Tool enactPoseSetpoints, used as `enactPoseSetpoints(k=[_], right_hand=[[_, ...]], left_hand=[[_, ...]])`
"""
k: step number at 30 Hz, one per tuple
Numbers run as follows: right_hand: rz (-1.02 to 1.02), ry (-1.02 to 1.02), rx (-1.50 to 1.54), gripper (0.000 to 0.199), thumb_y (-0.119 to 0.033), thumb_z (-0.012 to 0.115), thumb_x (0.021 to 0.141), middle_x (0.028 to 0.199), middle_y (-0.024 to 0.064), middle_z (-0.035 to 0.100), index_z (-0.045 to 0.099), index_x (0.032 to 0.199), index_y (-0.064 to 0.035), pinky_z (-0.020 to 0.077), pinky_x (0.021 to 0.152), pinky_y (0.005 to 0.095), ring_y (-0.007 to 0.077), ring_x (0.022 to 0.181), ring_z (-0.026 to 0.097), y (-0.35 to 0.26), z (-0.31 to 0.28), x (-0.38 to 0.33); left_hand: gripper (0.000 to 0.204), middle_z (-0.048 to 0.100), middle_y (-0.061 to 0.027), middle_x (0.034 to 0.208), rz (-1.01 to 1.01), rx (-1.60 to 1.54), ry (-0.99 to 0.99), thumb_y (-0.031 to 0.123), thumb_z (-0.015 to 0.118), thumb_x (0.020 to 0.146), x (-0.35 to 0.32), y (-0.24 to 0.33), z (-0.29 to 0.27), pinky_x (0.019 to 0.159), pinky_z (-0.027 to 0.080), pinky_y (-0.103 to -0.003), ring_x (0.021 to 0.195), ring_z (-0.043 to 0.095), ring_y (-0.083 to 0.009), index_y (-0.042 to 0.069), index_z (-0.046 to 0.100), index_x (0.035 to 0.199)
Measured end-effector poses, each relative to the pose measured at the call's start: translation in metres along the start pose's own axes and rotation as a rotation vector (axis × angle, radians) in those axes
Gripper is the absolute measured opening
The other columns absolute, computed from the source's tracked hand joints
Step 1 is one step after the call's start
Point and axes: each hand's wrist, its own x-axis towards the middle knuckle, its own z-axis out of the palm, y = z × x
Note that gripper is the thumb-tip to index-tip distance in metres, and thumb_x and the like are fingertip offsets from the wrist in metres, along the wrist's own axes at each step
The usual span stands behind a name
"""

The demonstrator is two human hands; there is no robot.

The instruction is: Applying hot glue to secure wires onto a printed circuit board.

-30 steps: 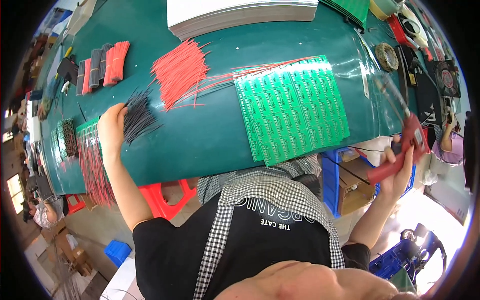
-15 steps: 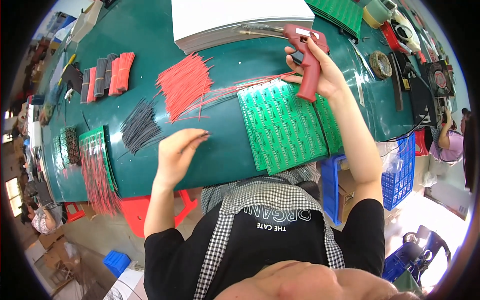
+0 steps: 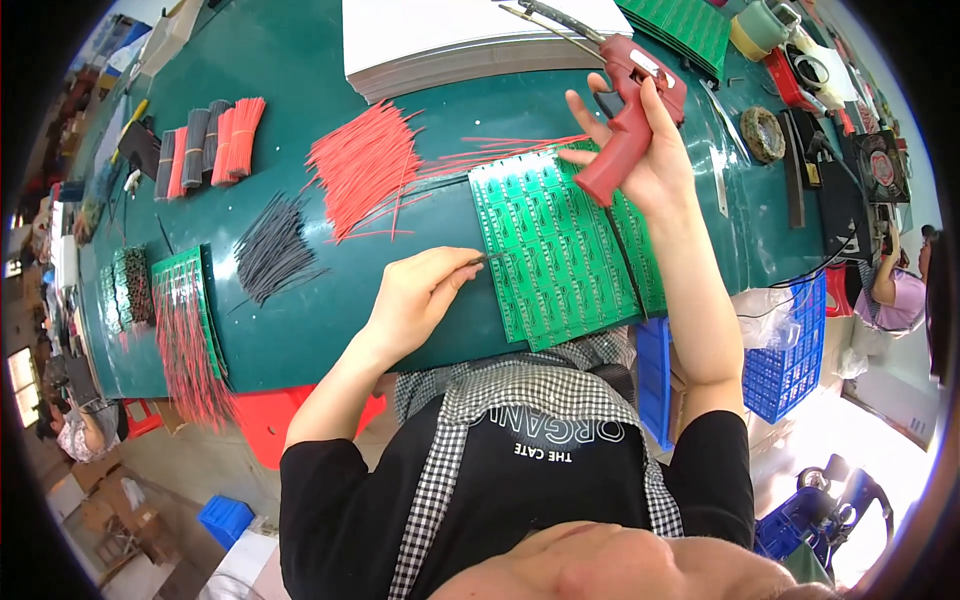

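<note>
My right hand holds a dark red soldering gun by its grip, above the far part of the green circuit board panel. The gun's thin metal tip points away to the upper left, and my fingers are partly spread. My left hand is closed in a pinch on a thin black wire at the panel's left edge. Most of that wire is hidden by my fingers. A pile of red wires lies beyond my left hand, with a smaller pile of black wires to its left.
A white stack of sheets stands at the back. Bundled red and black wires lie at the far left. Near the left edge is a panel with red wires hanging from it. A tape roll sits at right, and a cable crosses the panel.
My left hand has moved right, from beside the black wires to the panel's left edge. The soldering gun has shifted slightly right and tilted, its tip pointing farther up.
</note>
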Motion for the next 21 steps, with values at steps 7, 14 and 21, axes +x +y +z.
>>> enactPoseSetpoints(k=[7,14,21], right_hand=[[-0.105,-0.019,-0.855,0.046,-0.004,0.064,0.073,0.106,0.0125,0.059,0.049,0.117,-0.0009,0.0505,0.073,0.0277,0.0150,0.085,0.060,-0.012,0.030,-0.091],[-0.450,-0.442,-1.661,0.058,-0.005,0.070,0.063,0.101,0.0106,0.063,0.054,0.118,-0.0081,0.0497,0.073,0.0299,0.0239,0.087,0.063,0.009,0.031,-0.118],[-0.673,-0.397,-1.813,0.052,-0.009,0.067,0.064,0.098,0.0111,0.064,0.057,0.114,-0.0093,0.0512,0.067,0.0299,0.0266,0.081,0.064,0.015,0.026,-0.127]], left_hand=[[0.016,0.064,-0.0119,0.081,-0.489,-1.050,-0.326,0.006,0.054,0.086,0.016,0.020,-0.009,0.068,0.050,-0.026,0.072,0.063,-0.0155,-0.008,0.060,0.093],[0.018,0.064,-0.0130,0.079,-0.466,-1.124,-0.567,0.007,0.056,0.086,0.029,0.033,-0.006,0.069,0.051,-0.027,0.072,0.063,-0.0170,-0.009,0.059,0.094],[0.017,0.065,-0.0143,0.079,-0.464,-1.133,-0.625,0.006,0.060,0.082,0.032,0.033,0.000,0.067,0.051,-0.026,0.070,0.064,-0.0171,-0.009,0.061,0.090]])
